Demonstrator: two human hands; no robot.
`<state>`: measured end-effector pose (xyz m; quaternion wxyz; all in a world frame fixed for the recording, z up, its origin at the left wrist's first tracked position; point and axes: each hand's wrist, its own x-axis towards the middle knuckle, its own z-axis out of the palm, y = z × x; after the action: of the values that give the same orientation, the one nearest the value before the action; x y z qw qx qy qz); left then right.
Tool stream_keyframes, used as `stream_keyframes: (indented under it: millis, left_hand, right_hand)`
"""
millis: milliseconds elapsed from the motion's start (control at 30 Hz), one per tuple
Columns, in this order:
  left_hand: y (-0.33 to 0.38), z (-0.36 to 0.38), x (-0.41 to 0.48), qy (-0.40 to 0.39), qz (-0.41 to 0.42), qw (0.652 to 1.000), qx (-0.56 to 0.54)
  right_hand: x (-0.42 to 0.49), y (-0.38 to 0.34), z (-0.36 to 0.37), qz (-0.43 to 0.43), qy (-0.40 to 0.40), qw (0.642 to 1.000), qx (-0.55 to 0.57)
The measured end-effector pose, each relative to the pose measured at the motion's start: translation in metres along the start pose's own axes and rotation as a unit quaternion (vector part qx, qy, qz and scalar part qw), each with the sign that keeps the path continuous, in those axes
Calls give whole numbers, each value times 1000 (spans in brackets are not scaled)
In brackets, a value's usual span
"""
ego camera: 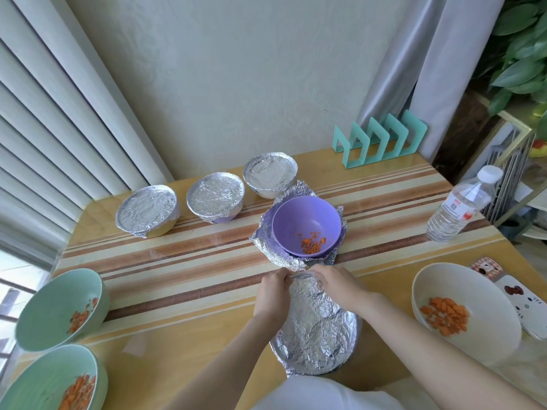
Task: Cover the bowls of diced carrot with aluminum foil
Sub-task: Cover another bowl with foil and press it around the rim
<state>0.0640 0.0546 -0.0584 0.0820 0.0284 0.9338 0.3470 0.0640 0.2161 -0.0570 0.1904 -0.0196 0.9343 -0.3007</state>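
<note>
Both hands work the bowl closest to the person: the left hand [272, 291] and the right hand [337, 287] sit side by side at its far rim, each with fingers curled and pinching the edge of the foil sheet [316, 332] that lies crumpled over the top. The bowl beneath is almost wholly hidden, so its colour cannot be told. Gripping at the rim looks meant to fold the foil down and lock it against the side. Just beyond the hands, the purple bowl [306, 224] of diced carrot [313, 244] stands open on a second foil sheet [263, 235], whose edges curl up around it, probably staged for wrapping next. Along the far side of the worktop [183, 327] three covered bowls [215, 199] stand in a row, set aside out of the way. Awaiting foil are two green bowls [60, 309] at the left edge and a white bowl [461, 306] at the right, all holding carrot. A water bottle [461, 208] and a teal rack [381, 140] stand well apart from the work.
</note>
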Motion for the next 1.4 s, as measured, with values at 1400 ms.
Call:
stream_keyframes:
  millis: [1400]
  left_hand:
    - [1,19,5,-97,19,994,40]
  right_hand:
    - [11,18,-2,18,-71,997,-14]
